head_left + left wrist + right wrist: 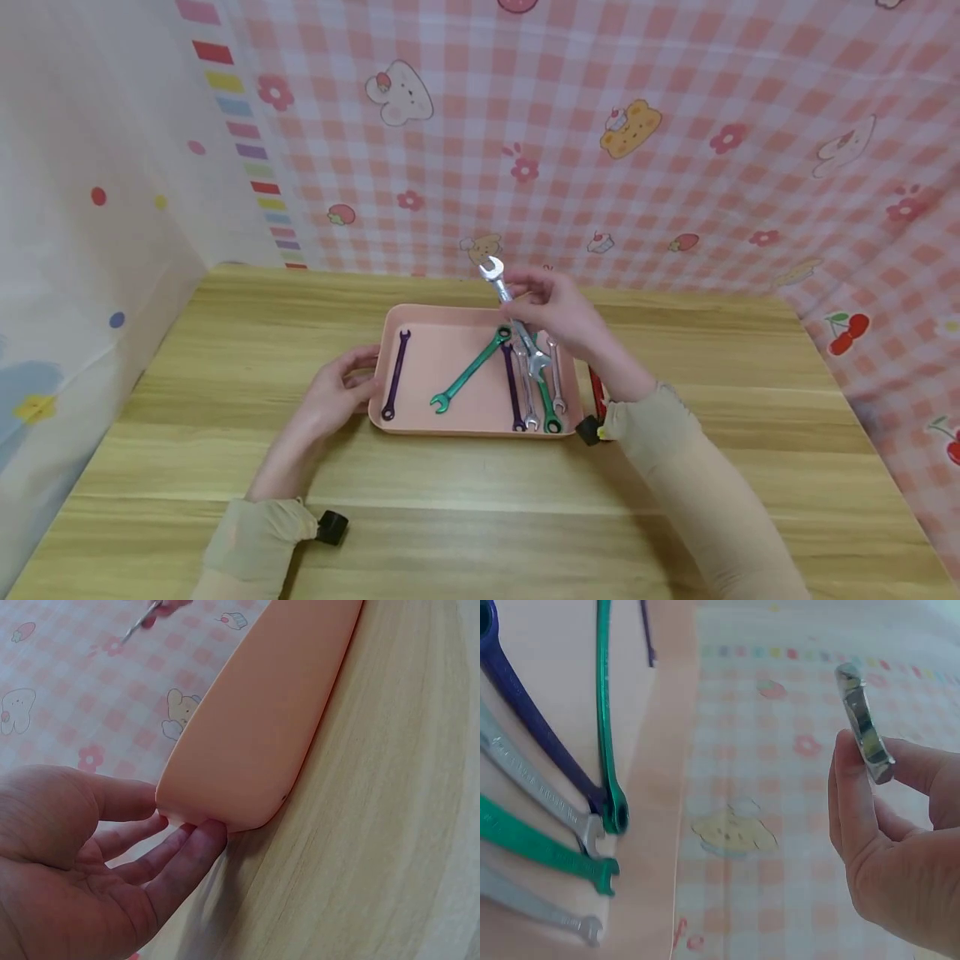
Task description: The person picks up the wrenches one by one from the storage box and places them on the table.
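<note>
My right hand (558, 312) holds a silver wrench (524, 335) between thumb and fingers, tilted above the tray's right part. In the right wrist view this wrench (864, 724) appears nearly edge-on. My left hand (337, 390) touches the left end of the pink tray (435, 329), its fingertips against the outer wall in the left wrist view. Inside the tray, a purple wrench (397, 375) lies at the left and a green wrench (472, 370) slants across the middle. Toward the right side lie another purple wrench (513, 387), a green wrench (548, 404) and two silver ones.
A red object (597, 390) lies just right of the tray, partly hidden by the right forearm. The wooden table (450, 517) meets a pink checked cloth (465, 167) at its back edge. A black wrist camera (332, 527) sits by the left cuff.
</note>
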Motion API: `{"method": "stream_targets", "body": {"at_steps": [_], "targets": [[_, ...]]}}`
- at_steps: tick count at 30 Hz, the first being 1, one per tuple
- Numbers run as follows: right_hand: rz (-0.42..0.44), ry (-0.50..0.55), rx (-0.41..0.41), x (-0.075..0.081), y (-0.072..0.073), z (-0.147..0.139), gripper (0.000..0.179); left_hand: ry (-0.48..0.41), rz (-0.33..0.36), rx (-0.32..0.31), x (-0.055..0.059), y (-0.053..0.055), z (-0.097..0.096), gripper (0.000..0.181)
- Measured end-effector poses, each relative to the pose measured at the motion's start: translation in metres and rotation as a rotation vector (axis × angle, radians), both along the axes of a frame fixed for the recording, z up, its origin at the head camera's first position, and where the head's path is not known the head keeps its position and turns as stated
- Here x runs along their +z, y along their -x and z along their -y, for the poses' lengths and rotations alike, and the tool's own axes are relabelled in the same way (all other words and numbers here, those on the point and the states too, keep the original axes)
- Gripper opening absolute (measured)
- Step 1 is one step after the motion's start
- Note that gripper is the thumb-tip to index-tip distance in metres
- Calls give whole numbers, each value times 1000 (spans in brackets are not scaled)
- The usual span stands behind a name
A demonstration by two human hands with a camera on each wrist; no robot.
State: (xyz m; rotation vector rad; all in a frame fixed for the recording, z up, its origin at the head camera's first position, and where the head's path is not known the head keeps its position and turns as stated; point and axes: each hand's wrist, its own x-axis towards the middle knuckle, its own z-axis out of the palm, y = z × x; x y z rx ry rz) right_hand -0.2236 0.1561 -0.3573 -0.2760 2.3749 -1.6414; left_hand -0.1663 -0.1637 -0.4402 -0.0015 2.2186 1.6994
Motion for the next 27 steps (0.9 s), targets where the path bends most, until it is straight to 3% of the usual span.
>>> {"method": "stream_targets", "body": {"at_steps": [10, 19, 27], "targets": [[-26, 168, -181, -14, -33, -51, 50, 4, -3, -8, 1, 0, 2, 58], [-21, 124, -298, -22, -44, -91, 52, 17, 4, -7, -1, -1, 3, 59], [37, 49, -329, -33, -55, -118, 55, 17, 17, -14, 0, 1, 1, 59]]}}
